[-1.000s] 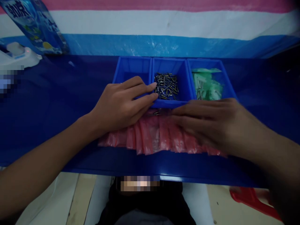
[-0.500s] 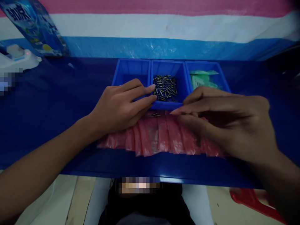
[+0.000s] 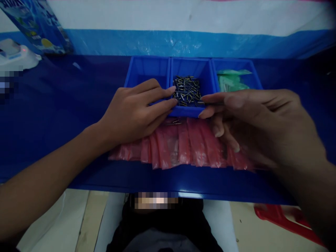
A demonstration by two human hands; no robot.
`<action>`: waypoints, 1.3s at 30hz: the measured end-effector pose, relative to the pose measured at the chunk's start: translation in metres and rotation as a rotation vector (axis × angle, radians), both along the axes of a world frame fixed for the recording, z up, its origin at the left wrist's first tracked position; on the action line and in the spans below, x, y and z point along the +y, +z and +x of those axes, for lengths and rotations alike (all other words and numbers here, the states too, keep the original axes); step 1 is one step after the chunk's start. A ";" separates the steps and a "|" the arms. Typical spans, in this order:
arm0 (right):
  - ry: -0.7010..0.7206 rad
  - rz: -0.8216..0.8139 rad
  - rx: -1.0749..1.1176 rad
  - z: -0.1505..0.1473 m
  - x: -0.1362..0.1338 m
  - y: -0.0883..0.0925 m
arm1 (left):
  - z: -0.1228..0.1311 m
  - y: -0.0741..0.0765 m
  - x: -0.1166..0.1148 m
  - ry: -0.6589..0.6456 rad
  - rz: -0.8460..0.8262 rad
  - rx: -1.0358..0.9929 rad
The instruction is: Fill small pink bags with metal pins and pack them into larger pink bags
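Note:
My left hand (image 3: 133, 112) lies flat with fingers stretched out on the left end of a row of overlapping red plastic bags (image 3: 183, 147); its fingertips touch the front of the blue bins. My right hand (image 3: 262, 122) hovers above the right end of the row. Its thumb and forefinger are drawn into a pinch at the front right corner of the middle bin (image 3: 183, 111), beside a pile of small dark screws (image 3: 187, 91). Whether anything is in the pinch is too small to see. A few loose screws (image 3: 174, 122) lie on the bags.
An empty-looking left bin (image 3: 147, 70) and a right bin (image 3: 236, 62) with green bags (image 3: 231, 82) flank the middle one. A blue packet (image 3: 34, 24) and a white device (image 3: 13, 56) stand far left. A red stool (image 3: 286, 220) is below the table's front edge (image 3: 183, 182).
My right hand has lifted off the red bags and moved up and left, its thumb and forefinger reaching the middle bin. My left hand has stayed in place.

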State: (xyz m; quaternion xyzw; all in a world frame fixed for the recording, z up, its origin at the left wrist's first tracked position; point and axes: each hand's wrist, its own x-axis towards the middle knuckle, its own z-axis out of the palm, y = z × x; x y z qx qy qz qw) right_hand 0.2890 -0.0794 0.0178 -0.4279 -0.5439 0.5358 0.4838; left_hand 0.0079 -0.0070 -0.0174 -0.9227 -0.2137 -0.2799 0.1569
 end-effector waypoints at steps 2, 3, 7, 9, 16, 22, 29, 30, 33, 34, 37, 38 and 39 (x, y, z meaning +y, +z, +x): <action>0.003 0.051 -0.030 0.000 0.001 -0.001 | 0.001 0.000 0.000 -0.003 0.023 -0.001; 0.002 0.075 -0.032 0.000 0.002 -0.002 | 0.001 0.001 0.000 -0.017 0.042 -0.010; -0.100 0.124 -0.126 0.002 0.004 -0.005 | 0.003 0.000 0.001 -0.050 0.088 -0.029; -0.117 0.131 -0.257 0.005 0.003 -0.003 | 0.003 0.000 0.001 -0.046 0.092 -0.024; -0.046 0.487 -0.642 0.015 0.000 0.005 | 0.003 0.003 -0.004 0.045 -0.084 0.011; 0.333 1.069 -1.025 0.009 0.003 -0.022 | 0.002 0.003 -0.001 0.030 0.007 0.058; 0.218 1.111 -1.162 0.001 0.003 -0.044 | 0.001 0.001 0.000 -0.019 -0.055 -0.001; 0.194 1.108 -1.154 -0.001 0.003 -0.043 | 0.001 0.002 -0.001 -0.003 -0.091 0.001; 0.146 0.903 -1.028 -0.006 0.000 -0.033 | 0.001 0.002 -0.004 0.032 -0.082 0.016; 0.131 0.824 -0.977 -0.008 -0.001 -0.027 | 0.002 0.003 -0.004 0.036 -0.056 0.022; 0.055 0.673 -0.837 -0.011 -0.006 -0.011 | 0.002 0.003 -0.004 0.031 -0.004 0.025; 0.014 0.635 -0.743 -0.012 -0.007 -0.007 | 0.002 0.003 -0.003 0.024 0.004 0.025; -0.018 0.565 -0.620 -0.011 -0.007 -0.004 | 0.002 0.003 -0.002 0.013 0.015 0.020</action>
